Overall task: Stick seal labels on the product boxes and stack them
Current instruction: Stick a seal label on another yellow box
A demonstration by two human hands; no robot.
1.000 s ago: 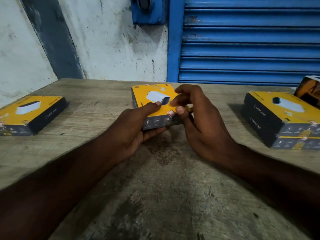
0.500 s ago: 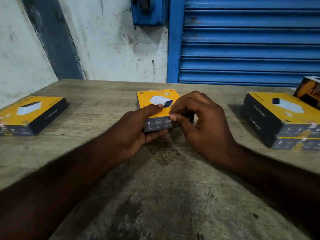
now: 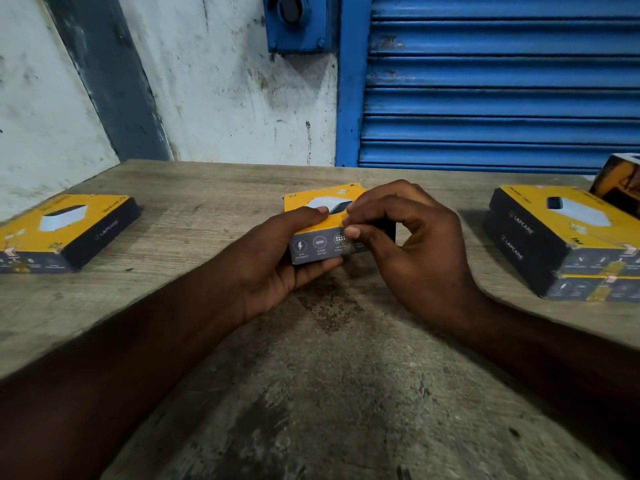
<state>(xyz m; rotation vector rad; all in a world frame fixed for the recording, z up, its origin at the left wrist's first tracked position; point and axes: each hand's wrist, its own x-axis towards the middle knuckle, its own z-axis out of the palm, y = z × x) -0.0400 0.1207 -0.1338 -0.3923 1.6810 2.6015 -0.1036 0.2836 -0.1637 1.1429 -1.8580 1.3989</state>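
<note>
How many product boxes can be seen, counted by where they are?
Held box: 1
Single box at left: 1
Stacked boxes at right, upper and lower: 2
Box cut off at right edge: 1
Total: 5

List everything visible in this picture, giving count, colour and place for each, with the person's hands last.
Held box: 1, yellow top, dark sides, centre, in both hands.
Single box: 1, same colours, table's left.
Stacked boxes: 2, same colours, table's right.
Cut-off box: 1, yellow-black, far right edge.
Table: 1, grey-brown wood, foreground.
Shutter: 1, blue, behind right.
Wall box: 1, blue, top centre.
Left hand: 1, grips held box's left end.
Right hand: 1, pinches its near top edge.
</note>
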